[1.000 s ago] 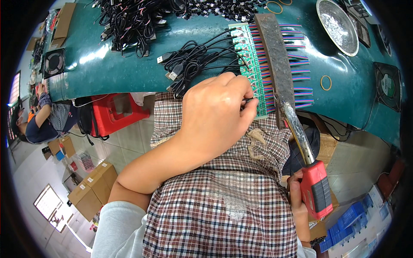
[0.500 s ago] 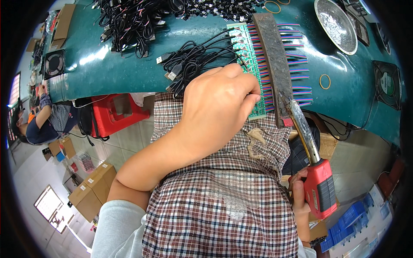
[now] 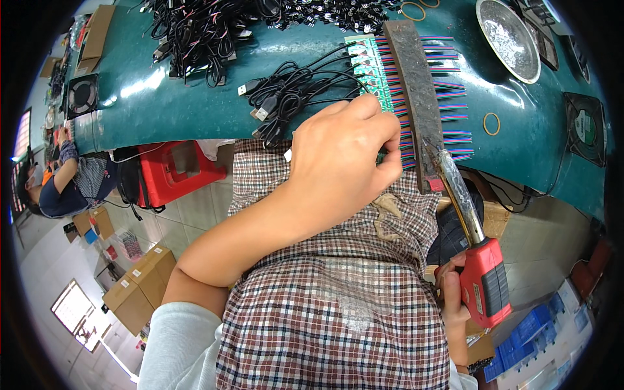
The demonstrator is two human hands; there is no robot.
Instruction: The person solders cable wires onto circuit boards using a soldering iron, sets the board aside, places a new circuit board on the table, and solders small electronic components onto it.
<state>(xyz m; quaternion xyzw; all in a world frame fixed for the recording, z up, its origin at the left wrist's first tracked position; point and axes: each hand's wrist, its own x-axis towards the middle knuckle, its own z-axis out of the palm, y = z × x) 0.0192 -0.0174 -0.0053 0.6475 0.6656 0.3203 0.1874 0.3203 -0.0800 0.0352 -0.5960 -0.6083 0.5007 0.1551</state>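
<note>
My left hand (image 3: 348, 146) is closed in a pinch over the near end of a green circuit board strip (image 3: 370, 62), hiding that part. What its fingers hold is hidden; a small white piece (image 3: 288, 155) sticks out beside the hand. Black USB cables (image 3: 286, 97) run from the board's left side into a bundle on the table. A dark, heavy bar (image 3: 416, 91) lies over coloured ribbon wires (image 3: 452, 91) along the board's right side. Lower right, my right hand (image 3: 451, 292) grips a red and black soldering gun (image 3: 484, 283), its metal barrel pointing at the bar's near end.
Piles of black cables (image 3: 195, 39) cover the far side of the green table (image 3: 130, 117). A round metal dish (image 3: 508, 39), a rubber band (image 3: 491, 123) and a black fan (image 3: 585, 127) are on the right. Another person (image 3: 81, 179) sits at far left near a red stool (image 3: 179, 172).
My left hand has shifted slightly right and toward me, and a white piece now shows beside it. The soldering gun has barely moved.
</note>
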